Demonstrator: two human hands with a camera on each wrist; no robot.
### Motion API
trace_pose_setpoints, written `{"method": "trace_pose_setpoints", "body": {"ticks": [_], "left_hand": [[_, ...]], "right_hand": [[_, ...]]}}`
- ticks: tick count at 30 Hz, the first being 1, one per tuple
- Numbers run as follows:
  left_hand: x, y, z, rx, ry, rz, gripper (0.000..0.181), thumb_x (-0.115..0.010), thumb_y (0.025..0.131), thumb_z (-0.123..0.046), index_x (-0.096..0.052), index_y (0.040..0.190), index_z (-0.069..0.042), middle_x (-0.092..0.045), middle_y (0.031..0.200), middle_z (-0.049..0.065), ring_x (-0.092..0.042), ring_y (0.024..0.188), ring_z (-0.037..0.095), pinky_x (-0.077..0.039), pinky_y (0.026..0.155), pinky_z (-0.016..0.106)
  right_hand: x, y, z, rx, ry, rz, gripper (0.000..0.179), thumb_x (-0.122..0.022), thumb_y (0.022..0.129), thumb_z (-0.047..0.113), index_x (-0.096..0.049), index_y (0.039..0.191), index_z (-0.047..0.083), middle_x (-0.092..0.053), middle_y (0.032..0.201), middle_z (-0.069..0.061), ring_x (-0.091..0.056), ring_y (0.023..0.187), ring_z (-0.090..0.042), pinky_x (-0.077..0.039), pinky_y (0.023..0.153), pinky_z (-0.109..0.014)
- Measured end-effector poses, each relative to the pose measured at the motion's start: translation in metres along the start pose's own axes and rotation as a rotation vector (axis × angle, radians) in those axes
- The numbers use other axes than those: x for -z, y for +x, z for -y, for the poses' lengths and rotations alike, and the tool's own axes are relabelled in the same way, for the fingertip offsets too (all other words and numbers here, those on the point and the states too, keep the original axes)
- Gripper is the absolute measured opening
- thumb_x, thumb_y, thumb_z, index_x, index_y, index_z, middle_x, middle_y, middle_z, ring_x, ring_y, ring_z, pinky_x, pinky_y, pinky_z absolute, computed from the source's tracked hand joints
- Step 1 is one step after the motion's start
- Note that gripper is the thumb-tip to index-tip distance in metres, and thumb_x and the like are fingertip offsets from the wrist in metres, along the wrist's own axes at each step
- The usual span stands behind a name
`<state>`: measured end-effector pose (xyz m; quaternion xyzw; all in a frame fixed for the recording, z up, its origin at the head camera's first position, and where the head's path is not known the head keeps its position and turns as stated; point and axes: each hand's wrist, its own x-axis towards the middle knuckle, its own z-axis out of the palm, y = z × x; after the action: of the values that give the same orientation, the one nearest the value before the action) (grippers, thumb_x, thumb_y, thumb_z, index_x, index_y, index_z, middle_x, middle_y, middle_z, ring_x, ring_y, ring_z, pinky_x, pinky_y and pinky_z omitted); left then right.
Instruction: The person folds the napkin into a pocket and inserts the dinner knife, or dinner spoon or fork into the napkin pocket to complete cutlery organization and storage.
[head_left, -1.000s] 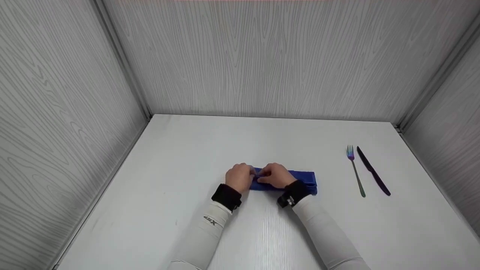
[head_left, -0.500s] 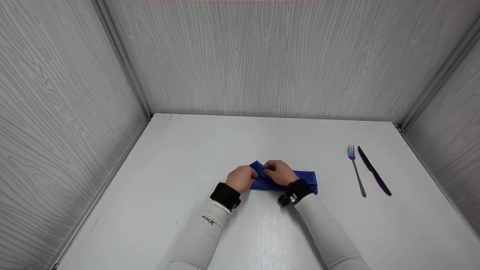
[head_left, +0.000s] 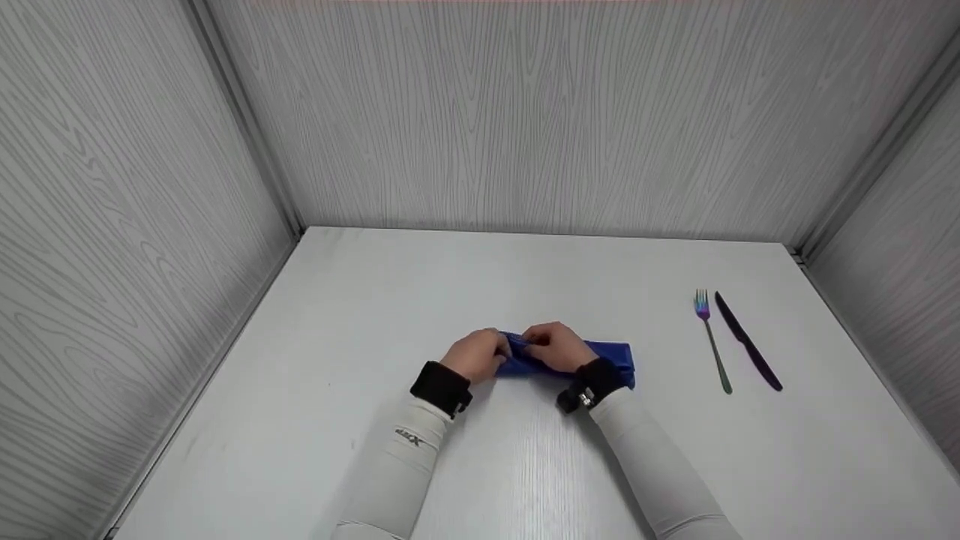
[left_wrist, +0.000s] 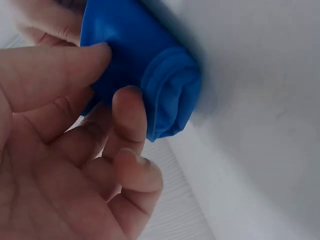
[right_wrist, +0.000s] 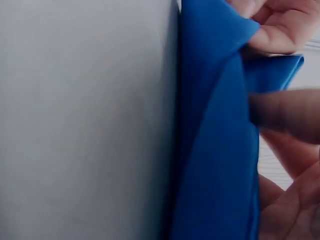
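Observation:
A blue cloth napkin (head_left: 613, 354), folded into a long strip, lies across the middle of the table. My left hand (head_left: 474, 355) pinches its left end between thumb and fingers. In the left wrist view that end of the napkin (left_wrist: 172, 92) shows curled layers beside my bent fingertips. My right hand (head_left: 561, 348) pinches the upper layer a little right of there, its thumb at the napkin's edge (right_wrist: 220, 145) in the right wrist view. There a folded flap stands up between both hands. My right hand and wrist cover part of the strip's middle.
To the right on the white table (head_left: 360, 300) lie a rainbow-coloured fork (head_left: 710, 337) and a dark knife (head_left: 748, 341), side by side with tines and blade pointing away. Grey wood-grain panels (head_left: 517, 120) stand at the back and both sides.
The napkin's left corner rose into a point half a second ago and now lies lower, folded over. My left hand and forearm have shifted slightly left; the right hand stays nearly in place.

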<state>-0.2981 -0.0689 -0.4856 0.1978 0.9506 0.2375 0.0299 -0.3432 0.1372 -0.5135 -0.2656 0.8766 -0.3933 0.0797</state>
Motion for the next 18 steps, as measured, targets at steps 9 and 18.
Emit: {"method": "trace_pose_setpoints", "body": {"ticks": [9,18], "left_hand": [[0.0056,0.0024,0.0072,-0.076,-0.158,-0.060,0.012,-0.068,0.098,0.002,-0.062,0.107,-0.004,-0.074,0.102,0.015,-0.070,0.094,0.029,-0.057,0.085,0.045],[0.0012,0.0028,0.0072,-0.079,-0.138,-0.103,0.012,-0.069,0.097,0.003,-0.062,0.102,-0.006,-0.072,0.097,0.012,-0.068,0.088,0.025,-0.055,0.081,0.042]], "right_hand": [[-0.0031,0.0003,0.0097,0.022,-0.071,0.102,0.022,-0.069,0.102,0.019,-0.082,0.091,0.006,-0.066,0.079,0.002,-0.051,0.078,-0.009,-0.042,0.074,-0.026],[-0.0052,0.0000,0.0095,0.073,-0.080,0.121,0.016,-0.068,0.100,0.007,-0.084,0.101,0.004,-0.074,0.082,-0.004,-0.051,0.078,-0.006,-0.044,0.076,-0.023]]}}
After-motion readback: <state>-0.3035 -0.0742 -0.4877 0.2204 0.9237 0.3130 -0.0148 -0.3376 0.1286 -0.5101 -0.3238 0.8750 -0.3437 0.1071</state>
